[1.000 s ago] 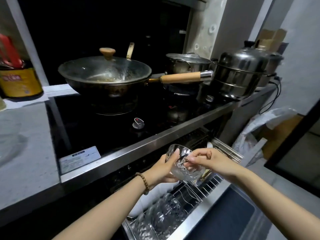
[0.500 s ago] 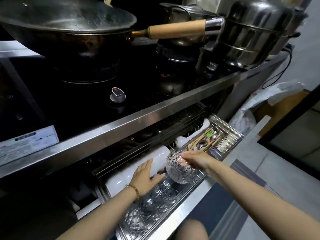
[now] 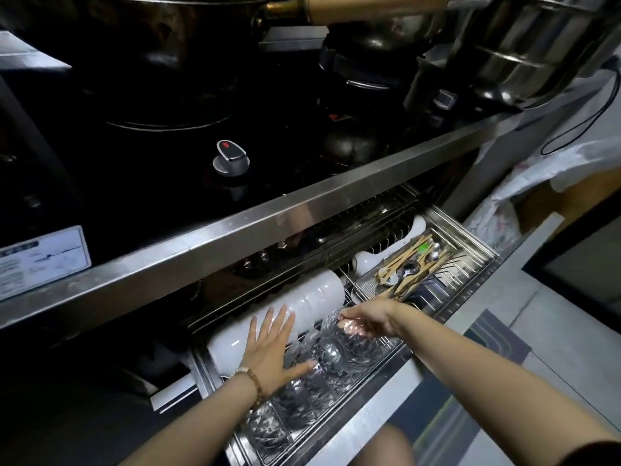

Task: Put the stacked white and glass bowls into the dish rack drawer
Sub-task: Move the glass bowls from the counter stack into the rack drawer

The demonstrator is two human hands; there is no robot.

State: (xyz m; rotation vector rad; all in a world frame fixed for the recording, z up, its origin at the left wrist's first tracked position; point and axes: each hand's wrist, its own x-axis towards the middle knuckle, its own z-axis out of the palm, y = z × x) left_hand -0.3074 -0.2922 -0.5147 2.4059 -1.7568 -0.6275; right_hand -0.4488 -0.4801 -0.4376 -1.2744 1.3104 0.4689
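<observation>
In the dish rack drawer (image 3: pixel 484 264), pulled out beneath the stove, a glass bowl (image 3: pixel 356 343) lies tipped on its side at the right end of a row of glass bowls (image 3: pixel 302 403) running along the front rail. Right behind that row, a stack of white bowls (image 3: pixel 312 297) lies on its side too, nested into one long white cylinder against the back wires. Further right in the same drawer sits a cutlery tray (image 3: pixel 411 269), full of wooden chopsticks and metal spoons, with more white crockery just behind it.

Above the drawer runs the steel front edge of the desk (image 3: pixel 268 227), and on it the black stove top with its control knob (image 3: pixel 232 156). A dark wok with a wooden handle (image 3: pixel 376 6) fills the top of the view, a steel steamer pot (image 3: pixel 537 48) stands at the right, and a white label (image 3: pixel 40 253) is stuck at the left edge. Off to the right, a plastic bag (image 3: pixel 554 176) slumps on the floor, and a striped mat (image 3: pixel 490 354) lies below.

Now the hands. The left hand (image 3: pixel 272 348), a bead bracelet (image 3: pixel 253 381) on its wrist, lies flat with fingers spread wide over the white bowls, thumb stretched out onto the glass row, holding nothing. The right hand (image 3: pixel 369 317) reaches in from the right, its fingers curled over the rim of the end glass bowl and gripping it, fingertips showing through the glass.
</observation>
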